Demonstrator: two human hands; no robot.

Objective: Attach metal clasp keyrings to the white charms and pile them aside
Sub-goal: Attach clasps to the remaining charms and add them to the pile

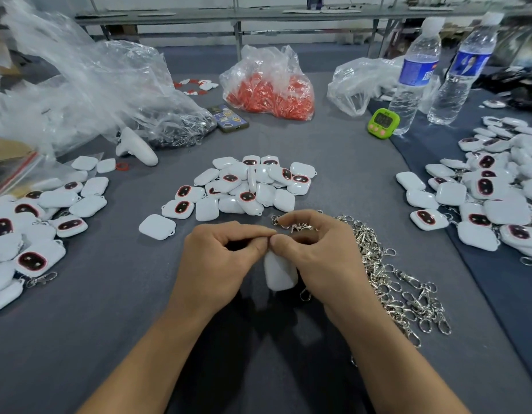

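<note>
Grey cloth covers the surface point(109, 324), with a heap of charms point(243, 186) in the middle and more on both sides. To do this step well, I think: hold the charm steady, keep the ring open, and slide it all the way through the loop. Both arms come in slanted and meet – the left hand point(220, 264) and right hand point(315, 258) curl in, fingertips touching. Each grip is pinched on the top of one white charm point(279, 271) hanging between them. Thumbs hide its loop. Shiny clasps point(390, 282) lie just beside the right hand.
</note>
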